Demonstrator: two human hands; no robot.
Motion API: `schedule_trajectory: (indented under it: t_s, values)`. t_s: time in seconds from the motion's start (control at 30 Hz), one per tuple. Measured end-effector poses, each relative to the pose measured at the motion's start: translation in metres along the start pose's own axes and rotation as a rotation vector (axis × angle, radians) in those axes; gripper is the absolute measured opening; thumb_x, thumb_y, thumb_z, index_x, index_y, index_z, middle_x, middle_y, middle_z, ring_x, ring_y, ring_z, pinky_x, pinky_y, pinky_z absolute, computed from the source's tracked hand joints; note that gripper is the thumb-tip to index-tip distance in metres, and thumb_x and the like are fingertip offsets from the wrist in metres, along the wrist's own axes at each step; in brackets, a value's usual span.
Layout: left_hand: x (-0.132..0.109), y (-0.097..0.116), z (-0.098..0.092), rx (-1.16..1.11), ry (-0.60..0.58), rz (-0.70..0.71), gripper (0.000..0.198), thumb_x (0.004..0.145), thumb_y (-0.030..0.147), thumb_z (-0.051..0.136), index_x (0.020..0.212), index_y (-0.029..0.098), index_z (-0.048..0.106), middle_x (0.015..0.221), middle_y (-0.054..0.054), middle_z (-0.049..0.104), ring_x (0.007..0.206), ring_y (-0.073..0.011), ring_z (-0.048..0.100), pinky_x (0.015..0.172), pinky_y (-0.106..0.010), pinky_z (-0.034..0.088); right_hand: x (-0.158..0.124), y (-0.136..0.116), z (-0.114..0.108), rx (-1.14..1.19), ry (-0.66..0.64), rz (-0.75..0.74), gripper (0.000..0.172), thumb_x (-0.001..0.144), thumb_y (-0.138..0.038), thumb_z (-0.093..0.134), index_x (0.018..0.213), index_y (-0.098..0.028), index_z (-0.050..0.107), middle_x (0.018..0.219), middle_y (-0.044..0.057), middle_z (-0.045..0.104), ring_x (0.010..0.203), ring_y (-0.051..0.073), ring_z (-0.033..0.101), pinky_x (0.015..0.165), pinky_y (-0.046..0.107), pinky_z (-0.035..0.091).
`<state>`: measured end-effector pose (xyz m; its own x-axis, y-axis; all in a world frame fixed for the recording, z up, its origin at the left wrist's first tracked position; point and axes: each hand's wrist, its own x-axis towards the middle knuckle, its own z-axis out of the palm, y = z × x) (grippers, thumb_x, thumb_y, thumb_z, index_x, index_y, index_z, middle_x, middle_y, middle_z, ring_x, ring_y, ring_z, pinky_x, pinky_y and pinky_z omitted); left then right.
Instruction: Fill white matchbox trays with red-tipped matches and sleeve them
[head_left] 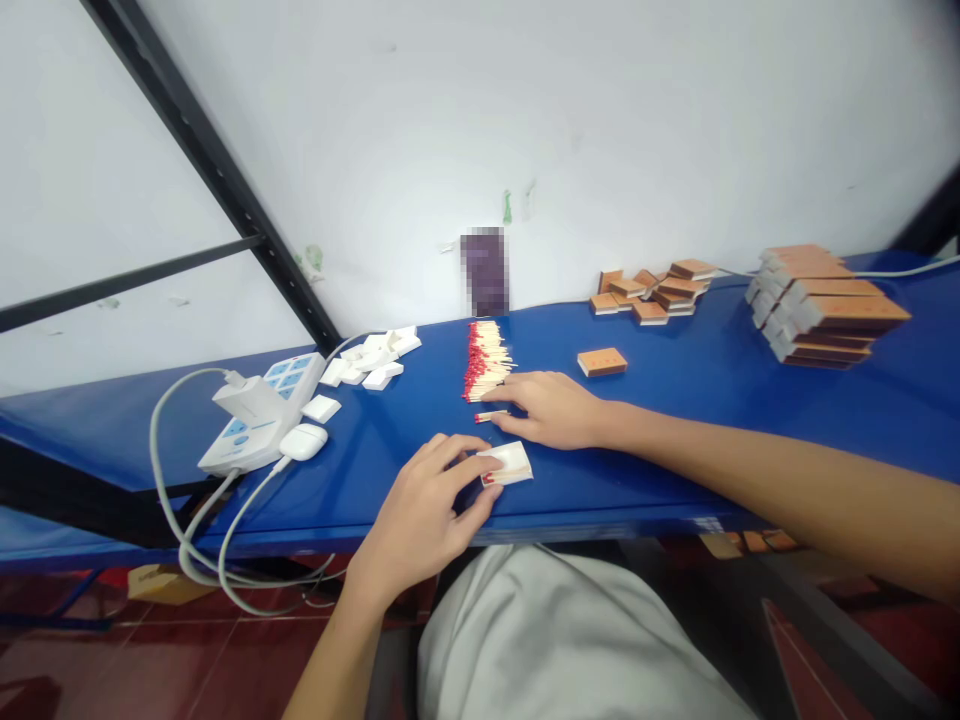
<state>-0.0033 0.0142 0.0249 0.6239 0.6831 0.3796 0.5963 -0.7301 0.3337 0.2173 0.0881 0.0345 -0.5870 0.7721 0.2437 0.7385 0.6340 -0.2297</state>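
My left hand grips a white matchbox tray near the table's front edge. A few red-tipped matches lie along the tray's near side. My right hand reaches in from the right, just beyond the tray. Its thumb and index finger are apart; the index tip touches the near end of a long pile of matches. By the thumb tip, a small group of matches lies separate from the pile. The other right fingers are partly hidden.
White trays lie loose at the left, beside a power strip with cables and a white earphone case. One brown matchbox lies right of the pile. More matchboxes are heaped behind; a large stack stands far right.
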Motion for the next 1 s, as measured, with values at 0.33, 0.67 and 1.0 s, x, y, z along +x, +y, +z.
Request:
schedule_trajectory:
  t_s: [0.33,0.67,1.0]
  values:
    - [0.0011,0.0,0.0003,0.01,0.002,0.001,0.018,0.096,0.024,0.056,0.111,0.024,0.067,0.118,-0.005,0.063,0.101,-0.0207,0.057,0.093,-0.039,0.046,0.0,0.0011,-0.0008,0.066,-0.013,0.003,0.042,0.097,-0.05,0.045,0.123,-0.024,0.065,0.112,0.007,0.071,0.098,0.023,0.065,0.078,0.03,0.043]
    - [0.0014,0.0007,-0.0008,0.002,0.001,-0.002,0.018,0.097,0.024,0.055,0.11,0.023,0.067,0.118,-0.007,0.063,0.101,-0.0214,0.058,0.095,-0.04,0.046,0.0009,0.0018,-0.0036,0.17,0.05,0.009,0.026,0.09,-0.034,0.054,0.098,-0.022,0.076,0.08,0.001,0.071,0.071,0.015,0.06,0.066,0.026,0.038]
    - [0.0007,0.0008,-0.0015,0.009,0.0,-0.007,0.017,0.096,0.025,0.055,0.109,0.023,0.067,0.118,-0.005,0.063,0.1,-0.0208,0.058,0.093,-0.039,0.046,-0.0011,0.0017,0.0005,0.054,0.039,0.062,0.042,0.094,-0.04,0.049,0.131,-0.025,0.062,0.122,0.006,0.07,0.106,0.024,0.065,0.085,0.032,0.046]
